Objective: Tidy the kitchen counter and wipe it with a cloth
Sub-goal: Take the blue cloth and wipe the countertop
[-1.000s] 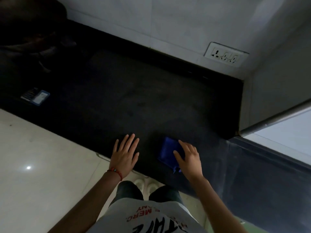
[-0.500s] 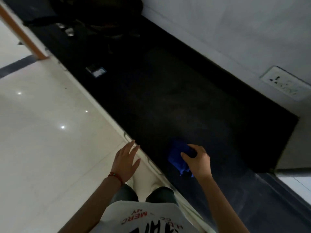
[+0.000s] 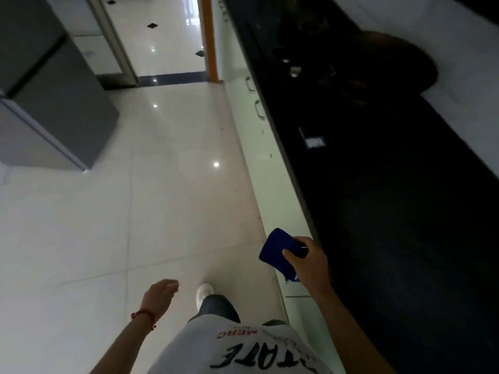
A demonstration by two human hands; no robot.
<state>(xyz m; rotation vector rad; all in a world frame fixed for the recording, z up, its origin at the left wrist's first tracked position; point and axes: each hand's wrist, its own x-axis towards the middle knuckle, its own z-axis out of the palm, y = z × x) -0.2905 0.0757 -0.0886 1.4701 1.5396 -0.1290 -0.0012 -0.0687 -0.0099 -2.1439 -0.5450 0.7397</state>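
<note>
A folded blue cloth [image 3: 278, 251] is gripped in my right hand [image 3: 310, 263], held in the air just off the front edge of the black kitchen counter [image 3: 405, 225]. My left hand [image 3: 160, 295] hangs over the floor at the lower middle, fingers relaxed and holding nothing; a red thread band circles its wrist. The counter runs along the right side of the view.
A small dark card or packet [image 3: 313, 140] lies on the counter near its front edge. Dark cookware and a round pan [image 3: 391, 63] sit farther along. White cabinet fronts with handles [image 3: 259, 109] run below. A grey appliance [image 3: 54, 98] stands left on the glossy tile floor.
My right hand has lifted the blue cloth off the counter and past its front edge. My left hand left the counter edge. The view has turned left along the counter toward the doorway.
</note>
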